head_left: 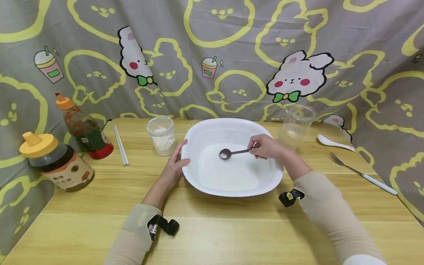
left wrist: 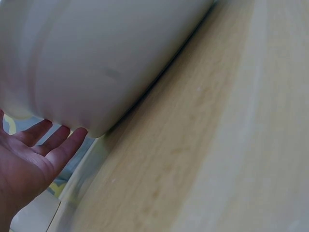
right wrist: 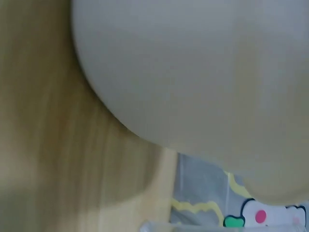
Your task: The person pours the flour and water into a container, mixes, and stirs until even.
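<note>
A white oval basin [head_left: 190, 180] stands on the table with a milky white layer spread over its bottom. At its left end my left hand [head_left: 173, 167] holds the rim, thumb over the edge. The left wrist view shows this hand's fingertips [left wrist: 79, 133] against the basin's outer wall [left wrist: 96, 58]. My right hand [head_left: 265, 146] reaches over the right rim and pinches the handle of a small dark measuring spoon [head_left: 225, 154]. The spoon's round bowl hangs over the white layer. Only the basin's outside [right wrist: 183, 77] fills the right wrist view; that hand is hidden there.
Left of the basin are a jar of white powder [head_left: 162, 138], chopsticks [head_left: 121, 145], a red sauce bottle [head_left: 84, 129] and a honey bottle [head_left: 63, 167]. To the right stand a clear jar [head_left: 298, 121], a white spoon [head_left: 336, 142] and a fork [head_left: 364, 176]. A patterned curtain [head_left: 228, 99] hangs behind.
</note>
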Motion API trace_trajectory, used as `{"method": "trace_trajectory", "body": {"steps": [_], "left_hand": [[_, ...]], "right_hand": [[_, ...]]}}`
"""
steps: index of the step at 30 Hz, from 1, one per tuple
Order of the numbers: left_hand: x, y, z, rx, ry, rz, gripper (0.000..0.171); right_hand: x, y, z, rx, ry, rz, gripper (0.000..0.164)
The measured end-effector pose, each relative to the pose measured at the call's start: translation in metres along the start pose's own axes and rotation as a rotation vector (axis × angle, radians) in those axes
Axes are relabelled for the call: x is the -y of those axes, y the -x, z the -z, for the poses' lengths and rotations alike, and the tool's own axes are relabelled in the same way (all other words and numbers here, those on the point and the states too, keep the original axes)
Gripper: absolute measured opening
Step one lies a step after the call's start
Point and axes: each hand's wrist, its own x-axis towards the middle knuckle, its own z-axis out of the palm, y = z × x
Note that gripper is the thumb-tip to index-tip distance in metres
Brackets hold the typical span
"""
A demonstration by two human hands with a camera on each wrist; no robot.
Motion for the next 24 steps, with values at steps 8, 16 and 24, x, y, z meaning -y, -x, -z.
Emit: {"method": "trace_trajectory", "body": {"steps": [8, 16, 24], "left_hand": [[0.000, 0.000, 0.001, 0.006, 0.007, -0.001, 0.064], [0.000, -0.001, 0.000, 0.010, 0.006, -0.012, 0.065], [0.002, -0.001, 0.001, 0.009, 0.014, -0.011, 0.066]], "right_hand": [[0.000, 0.008, -0.002, 0.198, 0.004, 0.062, 0.009], [-0.002, 0.026, 0.019, 0.159, 0.023, 0.038, 0.011], [-0.007, 0.016, 0.018, 0.007, 0.088, 0.012, 0.009]]}}
